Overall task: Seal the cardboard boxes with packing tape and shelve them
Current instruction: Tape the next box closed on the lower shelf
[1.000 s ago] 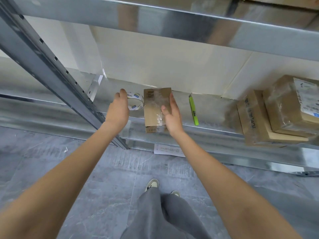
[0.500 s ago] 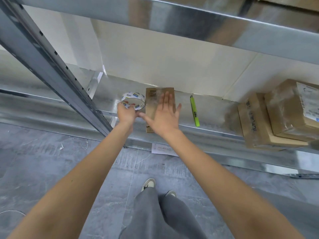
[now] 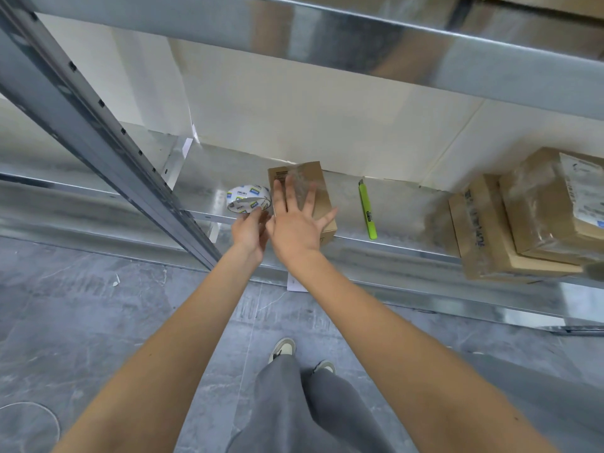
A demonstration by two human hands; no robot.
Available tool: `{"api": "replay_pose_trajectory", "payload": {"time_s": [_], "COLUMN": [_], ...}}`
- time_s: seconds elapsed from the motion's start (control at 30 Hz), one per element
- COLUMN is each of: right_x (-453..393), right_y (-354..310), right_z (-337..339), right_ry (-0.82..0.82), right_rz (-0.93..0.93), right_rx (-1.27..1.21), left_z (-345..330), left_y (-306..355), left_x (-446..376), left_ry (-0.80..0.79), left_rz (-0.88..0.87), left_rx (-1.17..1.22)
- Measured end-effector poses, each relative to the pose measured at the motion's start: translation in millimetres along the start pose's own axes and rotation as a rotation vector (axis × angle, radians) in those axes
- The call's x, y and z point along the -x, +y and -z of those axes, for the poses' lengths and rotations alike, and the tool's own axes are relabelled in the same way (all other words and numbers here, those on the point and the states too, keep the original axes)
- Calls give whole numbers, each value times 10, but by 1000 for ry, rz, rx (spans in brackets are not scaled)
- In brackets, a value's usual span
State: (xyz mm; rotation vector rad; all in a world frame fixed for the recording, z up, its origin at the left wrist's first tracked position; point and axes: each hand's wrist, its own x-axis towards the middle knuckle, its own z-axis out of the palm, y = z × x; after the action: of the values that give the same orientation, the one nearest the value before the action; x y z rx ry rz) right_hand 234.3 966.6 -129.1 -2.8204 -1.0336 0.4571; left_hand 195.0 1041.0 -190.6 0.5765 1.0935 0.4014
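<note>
A small cardboard box (image 3: 315,186) with clear tape over its top stands on the metal shelf (image 3: 402,220). My right hand (image 3: 295,223) lies flat on the box top, fingers straight and spread. Just left of the box is a roll of packing tape (image 3: 248,197) with a white core and blue labels. My left hand (image 3: 250,232) holds the roll at its near edge with its fingertips. A strip of tape seems to run from the roll to the box, mostly hidden by my hands.
A green utility knife (image 3: 367,210) lies on the shelf right of the box. Two stacked taped cardboard boxes (image 3: 523,223) sit at the far right. A slanted metal upright (image 3: 108,138) crosses the left. An upper shelf beam (image 3: 327,37) runs overhead. Grey floor below.
My right hand moved from gripping the box's right side to lying flat on its top. My left hand brought the tape roll down closer to the box's left side.
</note>
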Motion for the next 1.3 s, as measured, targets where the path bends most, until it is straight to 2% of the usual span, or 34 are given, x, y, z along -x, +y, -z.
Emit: {"api": "replay_pose_trajectory", "payload": {"time_s": [0.1, 0.23, 0.33, 0.43, 0.53, 0.7, 0.8, 0.9, 1.0, 1.13, 1.3], "right_x": [28, 58, 40, 9, 4, 3, -15, -48, -45, -58, -58], "right_y": [35, 143, 296, 434, 515, 763, 827, 804, 786, 813, 831], "right_z": [7, 93, 169, 179, 124, 61, 39, 54, 38, -6, -40], "right_ry": [-1, 60, 104, 176, 183, 165, 187, 208, 214, 180, 195], "right_rz": [21, 41, 42, 54, -46, -138, -186, -182, -174, -170, -150], "right_rx": [-4, -68, -356, -787, -1117, -1290, -1333, -1342, -1312, -1263, -1222], "left_z": [-18, -57, -125, -335, -581, -902, -1013, -1031, -983, -753, -321], "left_y": [-23, 51, 172, 271, 249, 72, -25, -54, 4, 297, 711], "left_x": [-7, 97, 213, 296, 377, 461, 471, 448, 464, 487, 462], "left_ry": [5, 7, -124, -218, -131, 19, 72, 54, -31, -60, -39], "left_rz": [104, 67, -67, -249, -317, -461, -571, -685, -818, -967, -1076], "left_rx": [17, -36, -141, -230, -429, -792, -984, -1084, -1058, -1040, -1506]}}
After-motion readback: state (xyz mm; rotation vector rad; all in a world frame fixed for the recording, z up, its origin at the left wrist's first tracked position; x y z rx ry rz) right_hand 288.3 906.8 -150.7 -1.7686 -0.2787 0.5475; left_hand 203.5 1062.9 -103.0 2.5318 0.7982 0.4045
